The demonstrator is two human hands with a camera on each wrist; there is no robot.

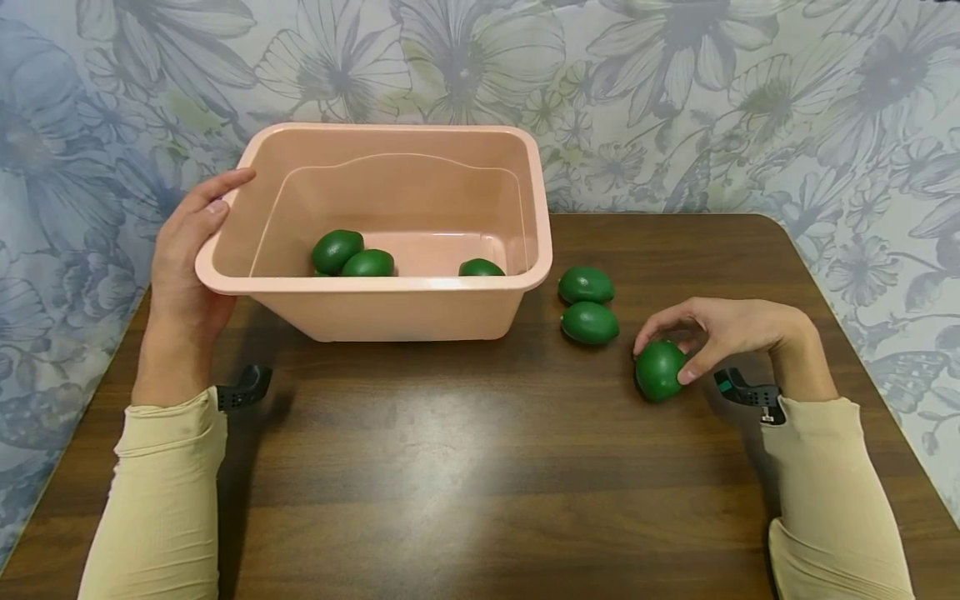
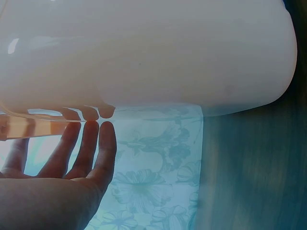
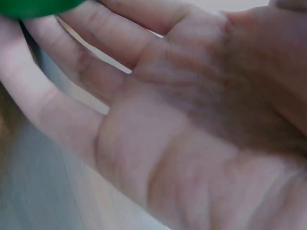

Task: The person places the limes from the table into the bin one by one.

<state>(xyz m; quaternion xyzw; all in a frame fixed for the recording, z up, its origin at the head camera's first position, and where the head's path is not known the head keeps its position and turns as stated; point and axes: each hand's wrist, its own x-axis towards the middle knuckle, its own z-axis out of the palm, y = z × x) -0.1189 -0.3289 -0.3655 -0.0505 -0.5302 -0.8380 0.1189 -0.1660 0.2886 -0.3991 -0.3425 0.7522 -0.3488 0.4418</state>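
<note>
A pink plastic basin (image 1: 397,308) stands at the back left of the table, with several green limes (image 1: 337,252) inside, partly hidden by its front wall. My left hand (image 1: 191,242) grips the basin's left rim; in the left wrist view, the fingers (image 2: 106,148) lie against the outer wall (image 2: 158,62). At the right, my right hand (image 1: 731,333) pinches a lime (image 1: 658,371) between thumb and fingers, at the table surface. Only the edge of that lime (image 3: 41,5) shows in the right wrist view, by the fingertips.
Two more limes (image 1: 586,285) lie close together on the brown wooden table (image 1: 465,467), between the basin and my right hand. Behind the table rises a wall with floral paper (image 1: 660,108).
</note>
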